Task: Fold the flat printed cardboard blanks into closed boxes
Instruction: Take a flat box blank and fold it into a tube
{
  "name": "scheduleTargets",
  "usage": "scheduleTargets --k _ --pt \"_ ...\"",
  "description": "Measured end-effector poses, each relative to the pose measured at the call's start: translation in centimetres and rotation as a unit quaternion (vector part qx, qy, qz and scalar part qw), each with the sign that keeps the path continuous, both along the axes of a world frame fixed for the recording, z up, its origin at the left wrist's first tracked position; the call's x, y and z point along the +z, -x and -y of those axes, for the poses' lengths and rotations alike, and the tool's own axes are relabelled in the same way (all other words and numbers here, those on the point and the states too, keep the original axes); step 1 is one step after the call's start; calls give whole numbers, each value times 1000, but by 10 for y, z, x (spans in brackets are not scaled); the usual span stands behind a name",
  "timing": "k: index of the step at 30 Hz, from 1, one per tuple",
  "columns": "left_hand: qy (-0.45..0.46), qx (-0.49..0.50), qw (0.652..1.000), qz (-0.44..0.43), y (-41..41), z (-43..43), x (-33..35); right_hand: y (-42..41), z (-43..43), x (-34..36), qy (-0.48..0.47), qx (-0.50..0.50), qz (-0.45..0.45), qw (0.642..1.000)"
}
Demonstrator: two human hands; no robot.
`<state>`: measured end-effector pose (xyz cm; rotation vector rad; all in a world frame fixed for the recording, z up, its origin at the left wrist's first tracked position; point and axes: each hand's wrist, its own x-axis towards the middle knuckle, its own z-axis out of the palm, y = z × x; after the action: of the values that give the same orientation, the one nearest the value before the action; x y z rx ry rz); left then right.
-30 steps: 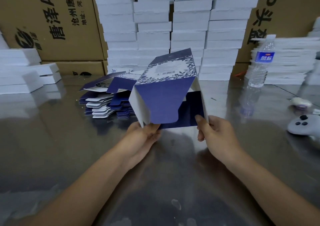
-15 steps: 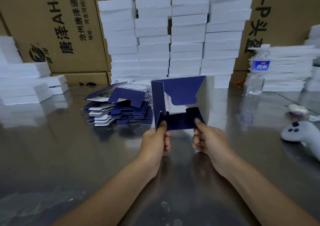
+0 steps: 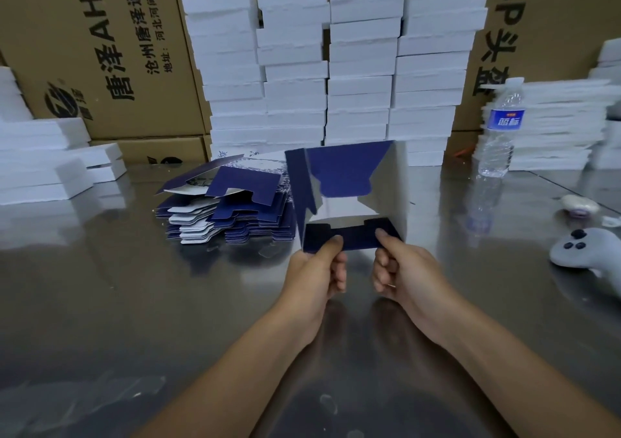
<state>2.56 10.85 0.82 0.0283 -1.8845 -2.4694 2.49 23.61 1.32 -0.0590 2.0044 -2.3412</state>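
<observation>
I hold a half-formed navy blue box (image 3: 342, 175) above the steel table, its open end facing me so the white inside shows. My left hand (image 3: 319, 269) pinches the near bottom flap at its left end, thumb on top. My right hand (image 3: 400, 269) pinches the same flap at its right end. A rounded navy flap hangs down from the far top edge, and a side flap stands folded on the left. A pile of flat printed blanks (image 3: 228, 209) lies on the table just left of the box.
White foam blocks (image 3: 336, 68) are stacked high behind the box, with more at the far left (image 3: 40, 155) and right (image 3: 557, 125). A water bottle (image 3: 500, 131) stands at the right. A grey controller (image 3: 588, 249) lies near the right edge. Brown cartons (image 3: 100, 51) line the back.
The box was tilted with its printed panel up; it has turned so its open end faces me. Both hands shifted onto the near bottom flap and now pinch it.
</observation>
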Motion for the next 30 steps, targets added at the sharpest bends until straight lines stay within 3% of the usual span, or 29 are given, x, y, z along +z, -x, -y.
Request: scheduleTargets --k 5,13,23,30 --pt "31 -20 999 -18 -3 -1 -1 -3 0 0 -27 18 -15 999" --pt "-30 -99 994 -29 -11 -5 3 -7 2 5 -7 39 -24 999" --pt "-39 -101 994 -13 -12 -5 5 -7 6 -1 -15 56 -28 998" --pt "-44 -71 996 18 -9 -3 5 -2 4 0 -4 -7 26 1000"
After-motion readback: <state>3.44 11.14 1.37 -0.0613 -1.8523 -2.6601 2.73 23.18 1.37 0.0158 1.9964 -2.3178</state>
